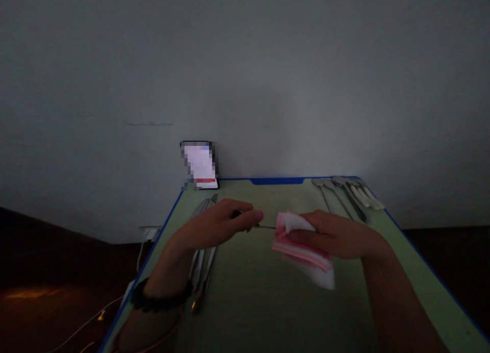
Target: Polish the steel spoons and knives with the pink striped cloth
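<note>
Here, fingers [250, 221] and folded cloth [302, 248] (pink-striped, soft) grip slim metal [267, 227].

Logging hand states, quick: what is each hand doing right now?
Left hand: closed on one end of a thin metal utensil.
Right hand: closed on a pink-and-white cloth at the utensil's other end.

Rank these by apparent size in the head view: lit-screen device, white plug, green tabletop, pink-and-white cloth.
Largest to smallest:
green tabletop
pink-and-white cloth
lit-screen device
white plug
</note>
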Available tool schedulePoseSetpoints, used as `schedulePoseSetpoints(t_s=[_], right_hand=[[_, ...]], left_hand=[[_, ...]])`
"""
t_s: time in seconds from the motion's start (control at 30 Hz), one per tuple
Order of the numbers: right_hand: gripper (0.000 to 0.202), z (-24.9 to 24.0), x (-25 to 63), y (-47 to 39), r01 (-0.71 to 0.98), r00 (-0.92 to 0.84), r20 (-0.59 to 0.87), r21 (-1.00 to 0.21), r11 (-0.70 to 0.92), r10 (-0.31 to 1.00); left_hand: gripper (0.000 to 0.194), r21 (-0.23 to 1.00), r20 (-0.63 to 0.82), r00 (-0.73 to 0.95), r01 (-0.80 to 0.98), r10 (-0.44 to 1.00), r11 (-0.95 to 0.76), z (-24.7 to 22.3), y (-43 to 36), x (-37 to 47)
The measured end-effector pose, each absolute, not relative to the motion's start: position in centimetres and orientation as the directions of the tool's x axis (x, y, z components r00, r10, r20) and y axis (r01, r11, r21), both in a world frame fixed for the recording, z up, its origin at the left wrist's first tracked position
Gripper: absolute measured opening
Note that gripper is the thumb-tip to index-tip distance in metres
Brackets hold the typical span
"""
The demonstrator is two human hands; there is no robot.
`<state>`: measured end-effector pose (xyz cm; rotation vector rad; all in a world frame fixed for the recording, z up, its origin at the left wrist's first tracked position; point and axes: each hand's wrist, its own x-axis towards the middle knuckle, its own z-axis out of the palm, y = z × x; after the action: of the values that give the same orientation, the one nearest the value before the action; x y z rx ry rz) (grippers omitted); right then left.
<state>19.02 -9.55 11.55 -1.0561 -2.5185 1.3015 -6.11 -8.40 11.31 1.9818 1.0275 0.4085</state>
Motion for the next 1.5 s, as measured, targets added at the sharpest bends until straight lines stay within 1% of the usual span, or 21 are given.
schedulePoseSetpoints(t_s=[0.1, 0.2, 0.27, 0.33, 0.43, 0.57, 0.63, 0.7, 0.77, 0.83, 0.93, 1.03, 1.1, 1.17, 1.27, 1.4, 1.5], right_hand=[[0.036, 12.2, 20.2, -9.8, 0.521, -0.749, -0.211, -0.773, 0.363, 0.628], [0.038, 12.6, 21.2, -10.0, 0.510, -0.706, -0.197, -0.807, 0.296, 0.680], [0.039, 12.7, 21.4, -10.0, 0.493, -0.685, -0.177, -0.826, 0.272, 0.707], [0.038, 12.8, 21.4, -10.0, 0.486, -0.695, -0.154, -0.820, 0.301, 0.702], [0.036, 12.8, 20.8, -10.1, 0.492, -0.734, -0.147, -0.788, 0.370, 0.663], [0.039, 12.2, 19.4, -10.2, 0.492, -0.800, -0.212, -0.767, 0.411, 0.561], [0.038, 11.7, 18.5, -10.2, 0.489, -0.831, -0.236, -0.743, 0.457, 0.504], [0.036, 11.4, 17.8, -10.2, 0.494, -0.841, -0.255, -0.721, 0.485, 0.478], [0.038, 11.4, 17.4, -10.2, 0.505, -0.834, -0.262, -0.717, 0.481, 0.485], [0.039, 11.7, 17.6, -10.2, 0.504, -0.821, -0.246, -0.736, 0.451, 0.516], [0.040, 12.3, 18.6, -10.2, 0.517, -0.788, -0.236, -0.755, 0.403, 0.569], [0.040, 12.6, 20.1, -10.2, 0.527, -0.750, -0.210, -0.763, 0.375, 0.627], [0.039, 12.7, 21.1, -10.2, 0.515, -0.714, -0.183, -0.792, 0.330, 0.675], [0.037, 12.8, 21.7, -10.3, 0.474, -0.675, -0.164, -0.844, 0.252, 0.720], [0.036, 12.7, 21.8, -10.4, 0.380, -0.650, -0.147, -0.912, 0.152, 0.745], [0.036, 12.3, 20.4, -10.1, 0.364, -0.683, -0.155, -0.919, 0.149, 0.714], [0.037, 11.6, 18.9, -9.9, 0.365, -0.688, -0.151, -0.918, 0.158, 0.710]], left_hand=[[0.033, 0.841, -0.094, 0.567, 0.485, 0.818, -0.240, 11.5, -8.4, -7.8], [0.032, 0.866, -0.105, 0.553, 0.459, 0.827, -0.197, 11.7, -8.6, -8.7], [0.031, 0.849, -0.084, 0.579, 0.468, 0.811, -0.246, 11.8, -8.8, -8.5], [0.030, 0.807, -0.056, 0.600, 0.498, 0.798, -0.318, 12.1, -9.0, -7.9], [0.031, 0.749, -0.062, 0.598, 0.557, 0.799, -0.358, 12.6, -9.4, -6.9], [0.033, 0.705, -0.096, 0.639, 0.585, 0.763, -0.401, 12.8, -10.2, -4.9], [0.031, 0.658, -0.105, 0.673, 0.599, 0.732, -0.456, 12.6, -10.5, -3.8], [0.029, 0.613, -0.119, 0.699, 0.611, 0.705, -0.502, 12.4, -10.7, -3.0], [0.030, 0.584, -0.115, 0.707, 0.616, 0.697, -0.528, 12.3, -10.6, -3.1], [0.032, 0.583, -0.094, 0.692, 0.621, 0.715, -0.524, 12.3, -10.4, -4.1], [0.029, 0.612, -0.051, 0.616, 0.641, 0.786, -0.462, 12.7, -10.0, -6.2], [0.026, 0.667, 0.001, 0.524, 0.634, 0.852, -0.391, 13.1, -9.8, -7.8], [0.024, 0.722, 0.046, 0.458, 0.599, 0.888, -0.346, 13.3, -9.8, -8.3], [0.024, 0.781, 0.088, 0.406, 0.538, 0.909, -0.316, 13.4, -9.8, -8.3], [0.025, 0.864, 0.133, 0.396, 0.402, 0.909, -0.302, 13.2, -9.8, -7.8], [0.029, 0.957, 0.183, 0.350, 0.149, 0.919, -0.248, 12.6, -9.5, -6.7], [0.026, 0.983, 0.184, 0.280, -0.038, 0.942, -0.181, 12.1, -9.1, -5.6]])
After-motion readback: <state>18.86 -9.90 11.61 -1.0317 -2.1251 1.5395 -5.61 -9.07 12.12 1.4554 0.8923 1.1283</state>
